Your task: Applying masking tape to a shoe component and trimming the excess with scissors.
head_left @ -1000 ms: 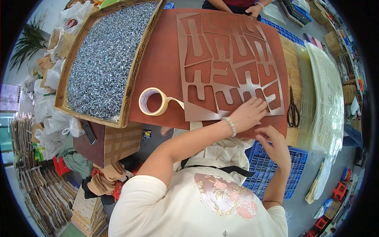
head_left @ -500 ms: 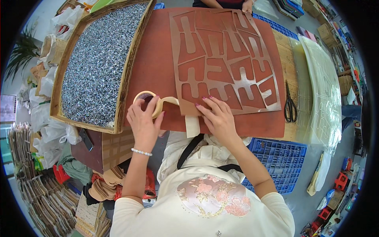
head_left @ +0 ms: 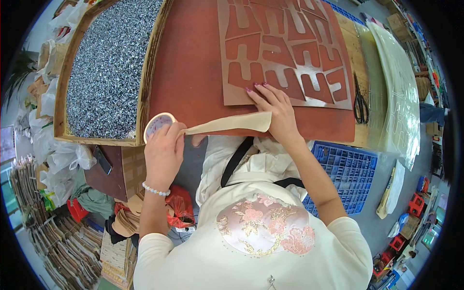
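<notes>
My left hand [head_left: 165, 152] is closed around a roll of pale masking tape [head_left: 159, 123] beside the tray's near corner. From the roll a loose tape strip [head_left: 227, 124] stretches rightward over the near table edge. Its broad end lies beside the thumb side of my right hand [head_left: 280, 112]; I cannot tell whether they touch. The right fingers are stretched out, their tips lying on the near edge of a thin brown stencil sheet [head_left: 270, 64] with several cut-out shapes. The sheet rests on a reddish-brown mat [head_left: 188, 63].
A wooden tray [head_left: 145, 92] of glittering dark chips stands on the left. Black scissors [head_left: 360, 104] and clear plastic sheets [head_left: 398, 96] lie to the right. A blue plastic crate [head_left: 343, 176] sits below the table, and a phone [head_left: 102, 160] lies near the tray.
The strip has come away from the sheet's near corner and now stretches long between my hands. My left hand has turned with the roll. The sheet sits farther up in the view.
</notes>
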The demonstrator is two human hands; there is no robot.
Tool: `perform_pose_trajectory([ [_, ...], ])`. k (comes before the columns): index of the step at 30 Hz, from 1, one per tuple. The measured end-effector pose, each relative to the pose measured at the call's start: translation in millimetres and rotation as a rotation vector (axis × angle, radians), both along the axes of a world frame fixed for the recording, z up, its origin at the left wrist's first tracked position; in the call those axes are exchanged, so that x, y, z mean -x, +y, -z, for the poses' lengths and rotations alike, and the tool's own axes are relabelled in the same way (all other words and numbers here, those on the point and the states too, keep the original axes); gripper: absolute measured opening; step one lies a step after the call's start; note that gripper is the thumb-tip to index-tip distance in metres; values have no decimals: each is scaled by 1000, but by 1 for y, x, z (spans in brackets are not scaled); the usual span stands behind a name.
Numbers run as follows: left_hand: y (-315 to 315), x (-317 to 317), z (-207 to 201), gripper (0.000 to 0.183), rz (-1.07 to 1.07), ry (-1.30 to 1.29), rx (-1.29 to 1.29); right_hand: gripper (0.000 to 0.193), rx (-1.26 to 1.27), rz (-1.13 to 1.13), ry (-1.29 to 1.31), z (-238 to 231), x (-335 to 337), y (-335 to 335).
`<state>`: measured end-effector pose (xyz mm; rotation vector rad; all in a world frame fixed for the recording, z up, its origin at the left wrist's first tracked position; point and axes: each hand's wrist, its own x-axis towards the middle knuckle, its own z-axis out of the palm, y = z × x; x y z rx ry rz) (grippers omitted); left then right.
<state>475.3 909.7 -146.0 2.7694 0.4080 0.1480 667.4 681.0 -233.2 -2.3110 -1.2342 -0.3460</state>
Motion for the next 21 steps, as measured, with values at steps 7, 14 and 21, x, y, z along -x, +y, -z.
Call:
perform_pose_trajectory([
  [7,-6,20,-14,16,-39,8,92,52,-388,36,514,-13,42,-45],
  [14,-16,6,-18,16,42,-31,94,67,-800,-27,1243,-13,78,-53],
  [21,-29,-25,-32,16,158,-14,66,15,-1007,227,1194,-30,52,-52],
])
